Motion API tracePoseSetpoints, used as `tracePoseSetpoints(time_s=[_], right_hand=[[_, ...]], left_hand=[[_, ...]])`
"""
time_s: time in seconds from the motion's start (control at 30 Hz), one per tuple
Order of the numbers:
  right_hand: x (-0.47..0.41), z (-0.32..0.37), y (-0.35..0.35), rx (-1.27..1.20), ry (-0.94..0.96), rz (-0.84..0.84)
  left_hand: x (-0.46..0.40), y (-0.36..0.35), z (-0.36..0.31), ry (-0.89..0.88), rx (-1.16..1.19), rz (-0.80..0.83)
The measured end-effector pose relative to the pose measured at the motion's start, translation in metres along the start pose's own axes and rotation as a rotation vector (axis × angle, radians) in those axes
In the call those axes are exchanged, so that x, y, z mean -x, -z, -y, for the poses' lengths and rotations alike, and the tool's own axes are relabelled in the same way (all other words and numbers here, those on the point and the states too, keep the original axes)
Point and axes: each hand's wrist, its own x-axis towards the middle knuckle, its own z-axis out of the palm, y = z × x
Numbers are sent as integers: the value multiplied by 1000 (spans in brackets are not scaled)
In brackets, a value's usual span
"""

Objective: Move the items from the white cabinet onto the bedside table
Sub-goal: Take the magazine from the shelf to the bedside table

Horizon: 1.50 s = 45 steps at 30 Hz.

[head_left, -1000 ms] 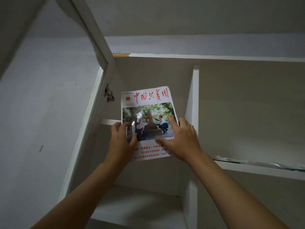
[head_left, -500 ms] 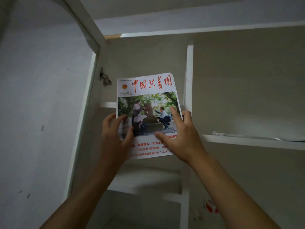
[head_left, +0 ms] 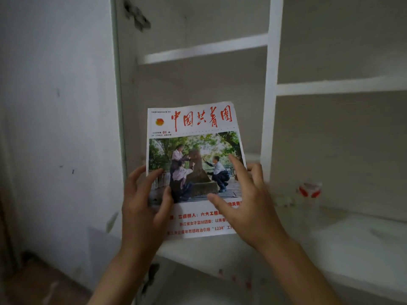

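You hold a magazine point(head_left: 193, 155) upright in front of the open white cabinet point(head_left: 269, 89), its red-lettered cover and the photograph of people around a stone monument facing you. Your left hand point(head_left: 143, 208) grips the lower left edge, thumb curled across the cover and the other fingers wrapped behind the spine side. Your right hand point(head_left: 248, 205) grips the lower right edge, thumb pressed flat on the cover just below the photograph and index finger stretched up along the right margin; the remaining fingers curl past the page edge, and how they sit behind it cannot be made out. The magazine stands clear of the shelves, above your fingers and just left of the cabinet's upright divider. Beyond your right fingertips, in the right-hand compartment, a small clear container with a red-and-white label point(head_left: 309, 190) stands on the shelf; blur hides its details. Left of your left hand, the grey wall point(head_left: 59, 119) bears scattered dark marks. A blurred hinge point(head_left: 137, 17) shows high on the cabinet's left side.
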Motion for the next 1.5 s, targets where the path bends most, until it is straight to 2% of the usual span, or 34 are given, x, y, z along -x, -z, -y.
tracePoseSetpoints(time_s=[0.33, 0.67, 0.93, 1.17, 1.5], right_hand=[[119, -14, -52, -97, -121, 137], [235, 45, -67, -182, -309, 312], [328, 152, -71, -197, -331, 459], [387, 263, -82, -301, -278, 552], [431, 436, -147, -488, -8, 752]], left_hand=[[122, 42, 16, 190, -177, 116], [226, 128, -7, 352, -285, 175], [307, 257, -55, 457, -288, 107], [356, 389, -94, 534, -347, 27], [387, 582, -164, 592, -610, -221]])
